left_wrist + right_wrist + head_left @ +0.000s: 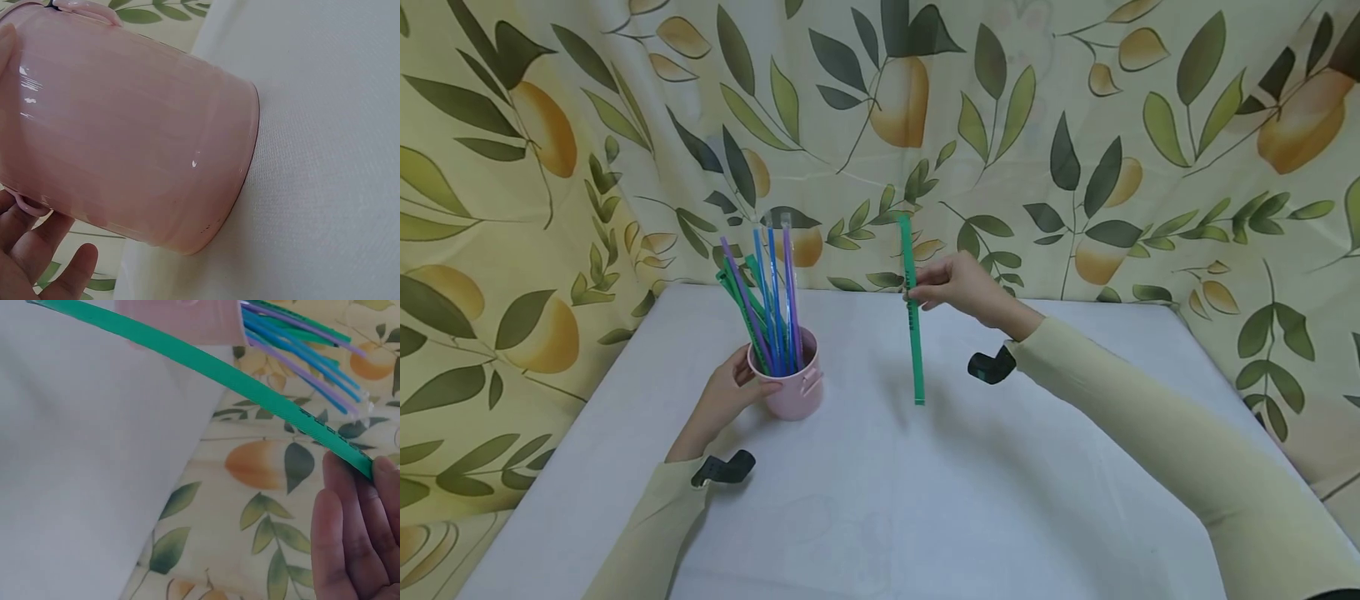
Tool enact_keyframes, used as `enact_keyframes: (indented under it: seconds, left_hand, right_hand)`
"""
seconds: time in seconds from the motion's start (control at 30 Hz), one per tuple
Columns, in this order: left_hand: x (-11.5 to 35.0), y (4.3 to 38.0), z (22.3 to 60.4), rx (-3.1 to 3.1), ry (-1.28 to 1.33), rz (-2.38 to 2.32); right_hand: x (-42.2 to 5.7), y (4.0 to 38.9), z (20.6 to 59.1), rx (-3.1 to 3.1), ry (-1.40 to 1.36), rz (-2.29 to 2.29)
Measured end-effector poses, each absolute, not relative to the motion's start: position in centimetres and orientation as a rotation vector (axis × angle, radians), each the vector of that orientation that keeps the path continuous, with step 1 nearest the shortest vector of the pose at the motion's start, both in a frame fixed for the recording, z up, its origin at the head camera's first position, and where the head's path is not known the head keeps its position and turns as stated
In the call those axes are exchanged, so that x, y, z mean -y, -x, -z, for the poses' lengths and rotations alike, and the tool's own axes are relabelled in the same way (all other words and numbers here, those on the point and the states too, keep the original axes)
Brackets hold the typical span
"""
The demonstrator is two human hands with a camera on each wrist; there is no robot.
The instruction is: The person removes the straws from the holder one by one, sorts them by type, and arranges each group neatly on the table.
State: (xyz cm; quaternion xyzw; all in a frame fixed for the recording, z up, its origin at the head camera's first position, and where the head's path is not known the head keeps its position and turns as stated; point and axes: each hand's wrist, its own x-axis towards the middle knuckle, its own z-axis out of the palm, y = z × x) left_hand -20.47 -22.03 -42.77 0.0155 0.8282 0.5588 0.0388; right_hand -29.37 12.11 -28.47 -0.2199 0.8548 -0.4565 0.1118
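Observation:
Upright on the table stands a pink cup (793,402) with small side handles. My left hand (721,402) grips its left side, thumb near the rim. In the left wrist view, fingers (40,253) curl by one of the handles. The cup holds several long, thin blue and purple sticks (778,304) and some green pieces (735,300). To the cup's right, my right hand (961,287) pinches a long green strip (915,354) with dark print, hanging nearly upright. The right wrist view shows the strip slightly bowed, held between thumb and fingers.
A white cloth covers the table (865,500). Behind it hangs a curtain (880,175) printed with leaves and orange fruit. Dark wrist-worn devices sit at the left cuff (724,469) and the right cuff (992,367).

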Motion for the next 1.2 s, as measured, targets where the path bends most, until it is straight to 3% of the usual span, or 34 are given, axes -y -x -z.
enact_keyframes:
  seconds: [0.67,1.2]
  left_hand:
    - [21.9,20.1,42.5,-2.55,-0.066,-1.705]
    - [21.9,20.1,42.6,-2.56,-0.066,-1.69]
  right_hand:
    - [-23.0,27.4,29.0,-2.638,0.41,1.204]
    - [-29.1,26.4,28.8,-2.731,0.286,1.188]
